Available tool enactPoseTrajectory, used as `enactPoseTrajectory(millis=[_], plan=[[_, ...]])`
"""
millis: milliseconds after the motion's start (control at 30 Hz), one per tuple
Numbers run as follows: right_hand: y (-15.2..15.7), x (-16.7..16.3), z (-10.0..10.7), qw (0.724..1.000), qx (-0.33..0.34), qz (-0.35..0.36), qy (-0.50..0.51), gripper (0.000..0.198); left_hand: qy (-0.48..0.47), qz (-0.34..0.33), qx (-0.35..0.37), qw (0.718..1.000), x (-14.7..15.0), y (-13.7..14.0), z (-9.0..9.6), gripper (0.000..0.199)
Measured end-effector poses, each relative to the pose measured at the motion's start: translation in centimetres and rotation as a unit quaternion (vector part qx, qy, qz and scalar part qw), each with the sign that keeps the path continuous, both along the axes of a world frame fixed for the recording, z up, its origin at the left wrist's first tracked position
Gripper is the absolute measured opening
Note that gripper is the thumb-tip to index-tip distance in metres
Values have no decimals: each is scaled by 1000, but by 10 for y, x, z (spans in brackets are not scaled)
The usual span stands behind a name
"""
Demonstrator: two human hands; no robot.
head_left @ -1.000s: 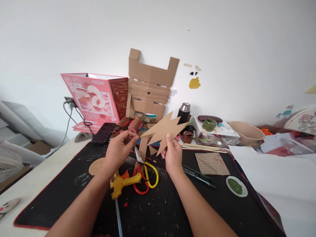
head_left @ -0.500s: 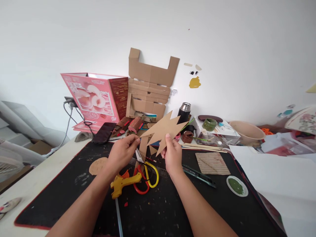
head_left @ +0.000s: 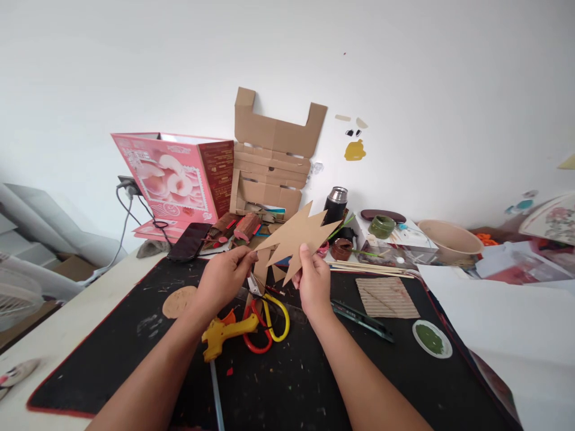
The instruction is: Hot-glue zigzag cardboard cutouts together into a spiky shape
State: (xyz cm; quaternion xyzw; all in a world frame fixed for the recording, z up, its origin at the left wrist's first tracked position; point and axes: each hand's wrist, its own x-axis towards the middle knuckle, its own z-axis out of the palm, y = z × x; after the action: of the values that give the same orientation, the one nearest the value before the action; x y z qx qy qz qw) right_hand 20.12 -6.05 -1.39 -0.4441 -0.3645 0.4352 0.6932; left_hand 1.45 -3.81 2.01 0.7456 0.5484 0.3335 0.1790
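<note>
Cardboard cutout, one single piece with jagged points, is held up above the black mat, between the two hands. One pair of scissors, one glue gun, one round disc, one corrugated square, one knife and one plate with green paint lie on the mat. Two brown logs sit behind.

The right hand is clamped on the cutout's lower right part, thumb flat on top and fingers curled underneath. The left hand has thumb and forefinger pinched together just beside the cutout's long left point; I cannot tell whether they grip it.

The left forearm overlaps the right edge of the disc, and the left hand covers the scissors' tips. The glue gun's front end overlaps the red handle in view. The cutout hides some of the clutter behind it. Farther back are a phone, a flask, one brown jar, one green jar, a bowl and, against the wall, a pink box and a large cardboard sheet.
</note>
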Motion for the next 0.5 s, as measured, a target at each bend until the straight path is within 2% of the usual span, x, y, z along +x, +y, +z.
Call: enactPoseTrajectory(millis=[200, 367, 500], plan=[[0, 0, 2, 1000, -5, -5, 3, 65, -43, -22, -14, 999, -2, 2, -4, 34], [-1, 0, 4, 1000, -8, -7, -3, 65, -73, 2, -37, 997, -3, 5, -8, 33], [-1, 0, 4, 1000, -4, 0, -4, 64, -105, -1, -69, 992, -2, 2, -4, 36]])
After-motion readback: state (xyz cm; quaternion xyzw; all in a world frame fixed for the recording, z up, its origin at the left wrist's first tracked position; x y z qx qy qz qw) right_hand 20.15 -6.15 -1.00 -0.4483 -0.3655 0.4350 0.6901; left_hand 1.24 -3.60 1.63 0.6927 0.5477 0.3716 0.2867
